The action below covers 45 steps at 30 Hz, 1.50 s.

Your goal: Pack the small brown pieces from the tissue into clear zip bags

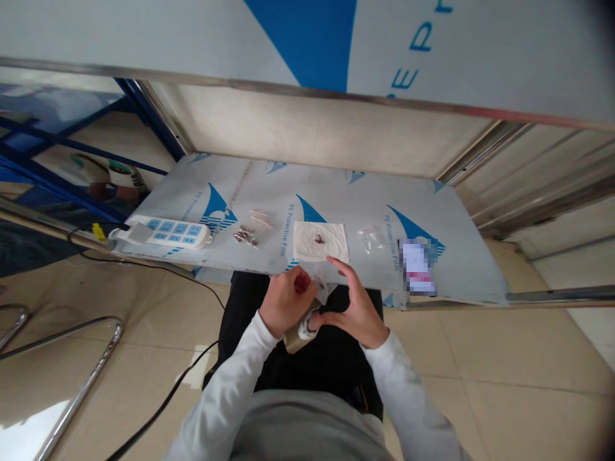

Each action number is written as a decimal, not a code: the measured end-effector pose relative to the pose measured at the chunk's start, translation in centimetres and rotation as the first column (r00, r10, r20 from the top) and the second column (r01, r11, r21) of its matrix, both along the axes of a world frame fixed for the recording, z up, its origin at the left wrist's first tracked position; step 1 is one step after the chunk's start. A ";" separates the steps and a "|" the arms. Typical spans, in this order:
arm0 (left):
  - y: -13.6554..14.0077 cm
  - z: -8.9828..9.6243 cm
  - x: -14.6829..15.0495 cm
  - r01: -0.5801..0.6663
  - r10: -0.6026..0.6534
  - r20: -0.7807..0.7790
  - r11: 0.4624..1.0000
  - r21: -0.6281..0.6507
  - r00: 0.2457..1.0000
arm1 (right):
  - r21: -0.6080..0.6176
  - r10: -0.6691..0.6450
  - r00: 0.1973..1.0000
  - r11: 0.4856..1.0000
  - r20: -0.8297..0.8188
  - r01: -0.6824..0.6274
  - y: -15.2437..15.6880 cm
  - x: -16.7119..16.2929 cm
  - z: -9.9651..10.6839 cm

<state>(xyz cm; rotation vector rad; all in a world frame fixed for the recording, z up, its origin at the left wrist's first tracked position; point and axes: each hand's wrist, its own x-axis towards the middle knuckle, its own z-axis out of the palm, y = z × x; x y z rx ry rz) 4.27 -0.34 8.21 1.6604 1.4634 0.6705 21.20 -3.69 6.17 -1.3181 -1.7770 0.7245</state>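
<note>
My left hand is closed above my lap, its fingers curled in a pinch. At its fingertips hangs a small clear plastic bag, partly hidden. Facing it, my right hand is open, thumb and fingers spread wide in a C shape. Its thumb tip is close to a small white object whose kind I cannot make out; whether they touch is unclear. Beneath lies a brown, cardboard-like piece on my lap. Just beyond my hands, a white square pad bears a few small brownish metal parts.
The film-covered table carries a white power strip, a pile of small metal parts, small packets, another clear bag and a phone. A film-covered panel overhangs above. Cables and a metal chair frame are at left.
</note>
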 end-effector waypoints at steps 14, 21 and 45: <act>2.2 0.6 -0.6 -0.049 0.063 -0.132 0.993 0.108 0.989 | -0.111 0.072 0.994 0.990 -0.087 -0.082 5.9 2.2 -2.8; 0.3 -4.6 -4.6 -0.151 0.144 -0.140 0.988 -0.041 0.980 | -0.129 0.125 0.614 0.991 0.779 -0.039 14.3 4.9 -2.0; 13.5 -9.7 -8.7 -0.306 0.438 -0.429 0.888 0.344 0.790 | -0.039 -0.094 0.330 0.926 0.939 0.376 16.6 8.8 -2.5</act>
